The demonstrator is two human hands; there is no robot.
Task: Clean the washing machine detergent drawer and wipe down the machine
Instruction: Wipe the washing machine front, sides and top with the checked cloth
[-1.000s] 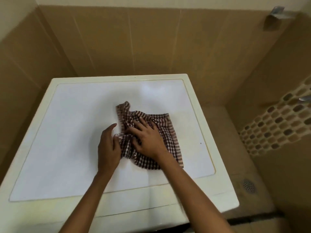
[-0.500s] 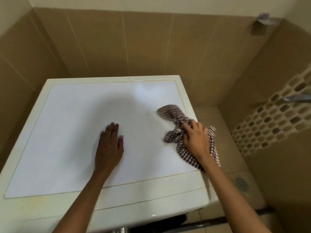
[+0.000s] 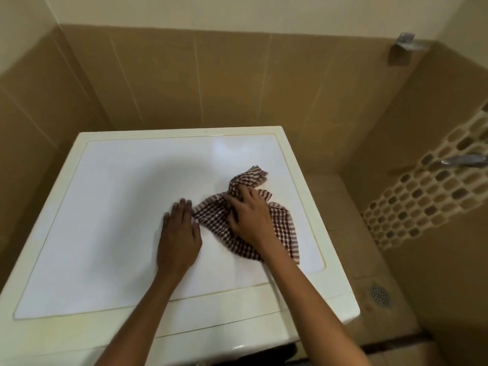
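— What colour is the cloth (image 3: 284, 228)?
— Maroon-and-white check. The washing machine top (image 3: 118, 207) is white with a cream rim.
— And the walls?
— Tan wall tiles (image 3: 211, 80), plus a brown-and-cream mosaic strip (image 3: 422, 188).

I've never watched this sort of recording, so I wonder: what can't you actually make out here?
The detergent drawer: out of sight; the front of the washing machine falls below the head view's bottom edge.
Middle of the cloth: covered by the right hand.
The tap: cut off by the right edge.
Whether that hand grips or only presses: fingers blurred.
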